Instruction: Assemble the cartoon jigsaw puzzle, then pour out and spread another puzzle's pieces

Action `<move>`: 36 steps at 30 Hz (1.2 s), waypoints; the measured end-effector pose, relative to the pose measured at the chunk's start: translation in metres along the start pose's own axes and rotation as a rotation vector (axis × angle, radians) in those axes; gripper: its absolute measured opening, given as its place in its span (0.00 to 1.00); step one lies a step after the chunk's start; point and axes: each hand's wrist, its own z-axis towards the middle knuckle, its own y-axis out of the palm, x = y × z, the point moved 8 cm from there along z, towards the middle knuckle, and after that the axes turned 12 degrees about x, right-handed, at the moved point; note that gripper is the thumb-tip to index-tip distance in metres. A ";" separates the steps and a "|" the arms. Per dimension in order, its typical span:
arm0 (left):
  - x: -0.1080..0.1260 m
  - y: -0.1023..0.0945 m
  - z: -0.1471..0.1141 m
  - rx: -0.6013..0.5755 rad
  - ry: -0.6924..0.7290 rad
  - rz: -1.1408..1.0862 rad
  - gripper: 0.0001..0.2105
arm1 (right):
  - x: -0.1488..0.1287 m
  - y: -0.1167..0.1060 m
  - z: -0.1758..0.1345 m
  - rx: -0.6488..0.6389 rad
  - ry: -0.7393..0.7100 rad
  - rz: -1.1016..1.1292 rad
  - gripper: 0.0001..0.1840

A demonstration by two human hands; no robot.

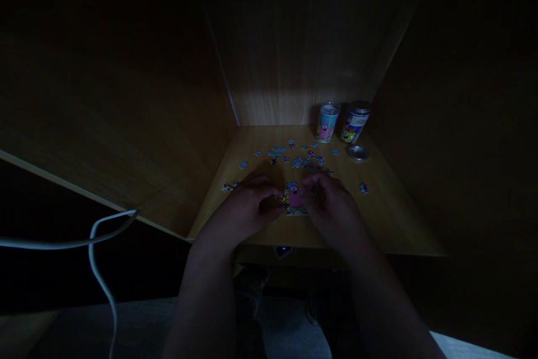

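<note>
Between my two hands a partly joined jigsaw puzzle [296, 196] lies on the wooden desk surface, showing a pink cartoon figure. My left hand [252, 202] is closed at its left edge, thumb and forefinger gripping the joined pieces there. On the opposite edge my right hand [332, 205] has its thumb and fingers drawn together on the puzzle; the fingertips are dim and partly cover it. Beyond the hands, several loose puzzle pieces [297, 162] are scattered. A small cluster of pieces [229, 186] lies left of my left hand, and a piece [363, 187] sits at the right.
Two printed cans, one pink and blue [327, 124] and one with a yellow figure [354, 124], stand at the back right. A round metal lid [358, 152] lies before them. Wooden panels enclose the desk [269, 233]. A white cable [98, 269] hangs at the left.
</note>
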 end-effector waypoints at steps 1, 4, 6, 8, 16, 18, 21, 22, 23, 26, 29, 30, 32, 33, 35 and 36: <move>-0.001 0.000 0.000 -0.001 0.002 0.001 0.09 | 0.000 0.000 0.000 0.003 -0.001 0.003 0.08; -0.002 0.001 0.000 0.000 0.002 0.013 0.09 | 0.002 0.001 0.000 -0.003 0.001 0.007 0.07; -0.001 0.001 -0.001 -0.003 0.001 0.020 0.09 | 0.003 0.002 0.000 -0.010 0.000 0.003 0.08; -0.001 0.002 -0.001 -0.007 -0.003 0.022 0.09 | 0.003 0.002 0.000 -0.013 -0.010 -0.001 0.07; -0.001 -0.001 -0.001 0.026 0.010 0.005 0.12 | -0.001 0.007 -0.002 -0.061 -0.082 -0.041 0.06; 0.001 -0.002 0.000 0.032 0.021 -0.017 0.11 | -0.002 0.007 -0.002 -0.062 -0.099 -0.053 0.06; 0.007 -0.003 0.001 0.035 0.050 -0.057 0.09 | -0.005 0.010 -0.002 -0.094 -0.136 -0.073 0.06; 0.008 -0.002 0.001 0.035 0.056 -0.063 0.09 | -0.006 0.011 -0.003 -0.114 -0.147 -0.082 0.07; 0.009 -0.002 0.001 0.034 0.060 -0.063 0.09 | -0.007 0.013 -0.003 -0.134 -0.156 -0.091 0.07; 0.010 0.000 0.002 0.027 0.057 -0.050 0.09 | -0.006 0.016 -0.005 -0.161 -0.168 -0.127 0.08; 0.009 0.002 0.002 0.018 0.056 -0.044 0.09 | -0.005 0.019 -0.006 -0.161 -0.185 -0.160 0.09; 0.010 0.002 0.001 0.017 0.057 -0.045 0.08 | -0.005 0.019 -0.006 -0.159 -0.190 -0.167 0.09; 0.010 0.002 0.002 0.013 0.056 -0.047 0.07 | -0.006 0.019 -0.006 -0.158 -0.197 -0.168 0.09; 0.010 0.001 0.002 0.012 0.052 -0.047 0.07 | -0.006 0.019 -0.005 -0.160 -0.198 -0.165 0.09; 0.010 0.001 0.002 0.012 0.044 -0.046 0.07 | -0.008 0.018 -0.005 -0.160 -0.201 -0.152 0.09; 0.010 0.001 0.002 0.010 0.040 -0.044 0.07 | -0.009 0.018 -0.005 -0.161 -0.202 -0.146 0.09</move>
